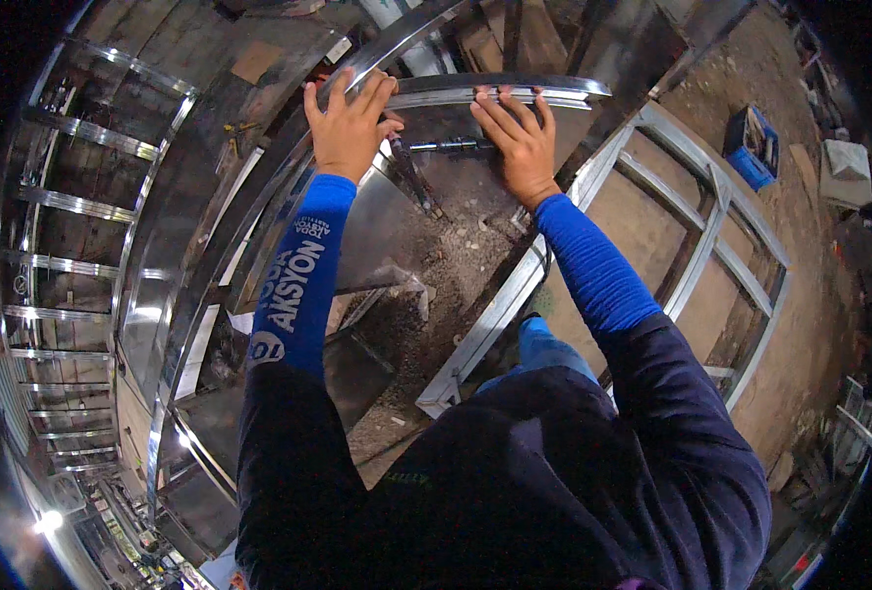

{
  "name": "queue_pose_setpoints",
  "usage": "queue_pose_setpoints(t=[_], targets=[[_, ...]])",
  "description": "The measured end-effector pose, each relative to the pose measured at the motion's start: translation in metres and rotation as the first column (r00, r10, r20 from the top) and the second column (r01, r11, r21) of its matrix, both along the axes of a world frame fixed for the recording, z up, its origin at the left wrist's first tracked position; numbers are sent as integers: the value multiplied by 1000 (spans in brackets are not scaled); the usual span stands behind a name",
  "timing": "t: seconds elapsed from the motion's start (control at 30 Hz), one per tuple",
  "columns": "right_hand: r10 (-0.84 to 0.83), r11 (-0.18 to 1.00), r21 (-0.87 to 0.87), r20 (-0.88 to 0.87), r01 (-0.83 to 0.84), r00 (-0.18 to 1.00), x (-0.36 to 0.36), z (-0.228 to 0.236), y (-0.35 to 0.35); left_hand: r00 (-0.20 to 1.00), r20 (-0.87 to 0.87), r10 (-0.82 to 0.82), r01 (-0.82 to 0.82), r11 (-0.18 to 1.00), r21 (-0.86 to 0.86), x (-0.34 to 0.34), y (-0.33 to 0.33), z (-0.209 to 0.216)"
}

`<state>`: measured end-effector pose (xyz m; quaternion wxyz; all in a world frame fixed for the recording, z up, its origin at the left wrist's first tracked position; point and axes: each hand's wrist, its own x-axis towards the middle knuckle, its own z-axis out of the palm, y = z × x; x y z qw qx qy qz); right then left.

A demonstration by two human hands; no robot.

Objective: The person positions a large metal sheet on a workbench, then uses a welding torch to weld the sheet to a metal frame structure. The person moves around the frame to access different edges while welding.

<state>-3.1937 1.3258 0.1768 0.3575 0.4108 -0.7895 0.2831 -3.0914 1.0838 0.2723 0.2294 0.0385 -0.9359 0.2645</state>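
A shiny metal bar [500, 96] with a grooved profile lies crosswise at the upper middle. Its left end meets a long, polished metal rail [259, 182] that runs down to the left. My left hand [350, 126] is at that junction, fingers hooked over the metal and thumb by the bar's end. Farther along, my right hand [522, 143] grips the same bar, fingertips on its face and thumb hidden. Between my hands, below the bar, is a dark tool with a shiny cylindrical part [446, 146]; its kind is unclear.
A ladder-like metal frame [77, 202] stands at the left. On the right, a welded metal frame [716, 216] lies near my legs. Beyond it are a blue crate [753, 147] and a pale block-shaped object [846, 167]. Gritty debris [456, 261] covers the ground below my hands.
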Motion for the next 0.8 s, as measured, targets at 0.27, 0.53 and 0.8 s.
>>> queue_pose_setpoints(t=[0.27, 0.53, 0.8], targets=[[-49, 993, 104, 10, 48, 999, 3, -1, 4, 996, 33, -88, 86, 995, 49, -11, -2, 6], [-39, 990, 133, -1, 38, 999, 1, 3, 7, 997, 9, -75, 75, 996, 51, -11, 6, 6], [-34, 981, 192, 29, 28, 999, -1, -11, 8, 996, 6, -94, 93, 994, 65, -13, 9, 10]])
